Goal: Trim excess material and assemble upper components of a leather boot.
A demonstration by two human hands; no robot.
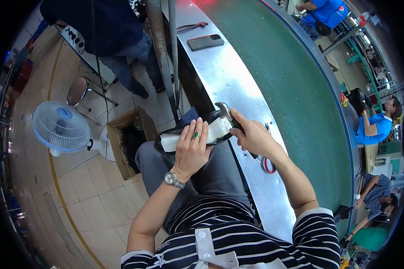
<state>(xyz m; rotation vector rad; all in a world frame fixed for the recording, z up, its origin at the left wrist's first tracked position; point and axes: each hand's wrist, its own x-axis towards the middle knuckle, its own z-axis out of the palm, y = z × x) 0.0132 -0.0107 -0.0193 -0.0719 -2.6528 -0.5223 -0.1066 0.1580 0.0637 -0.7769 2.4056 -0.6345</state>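
Observation:
A black shoe [168, 142] with a white underside lies across my lap, its bottom facing up. My left hand [191, 150], wearing a green-stoned ring and a wristwatch, lays its fingers over the middle of the shoe and grips it. In my right hand [258, 136] is a hammer [223, 108], its curved metal head just above the right end of the shoe. My fingers are wrapped round the handle and hide most of it. Whether the head touches the shoe, I cannot tell.
A metal ledge [238, 76] beside a green conveyor belt [300, 112] holds a phone [205, 42], a slim tool [192, 27] and red-handled scissors [269, 166]. To the left are a cardboard box [116, 134], a fan [60, 127] and a stool [78, 91]. Other people work nearby.

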